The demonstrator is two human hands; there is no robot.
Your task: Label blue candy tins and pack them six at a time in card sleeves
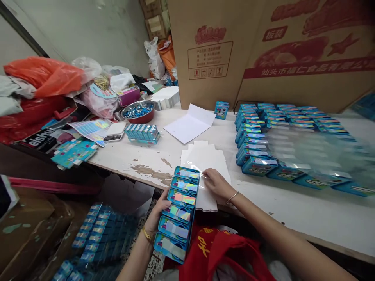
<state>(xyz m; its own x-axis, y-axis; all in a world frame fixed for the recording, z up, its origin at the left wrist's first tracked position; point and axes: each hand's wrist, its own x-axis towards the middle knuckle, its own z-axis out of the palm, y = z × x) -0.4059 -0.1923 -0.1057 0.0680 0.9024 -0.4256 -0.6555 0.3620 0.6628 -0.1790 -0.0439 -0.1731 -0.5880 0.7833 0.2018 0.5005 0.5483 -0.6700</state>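
My left hand [156,216] grips the left side of a row of several blue tins [178,212] with shiny labels, held on edge over the table's front edge. My right hand [215,183] lies on a clear plastic sheet [202,158] beside the top of the row, fingers pinched on the film. The sheet covers flat white cardboard [209,203] on the white table [293,207].
Rows of more blue tins [258,136] fill the table's right side, partly under blurred clear film [316,152]. A wrapped pack [142,132], folded white card [190,125], metal bowl [137,111], large cartons [263,50] and bags stand behind. A box of tins [96,234] sits below left.
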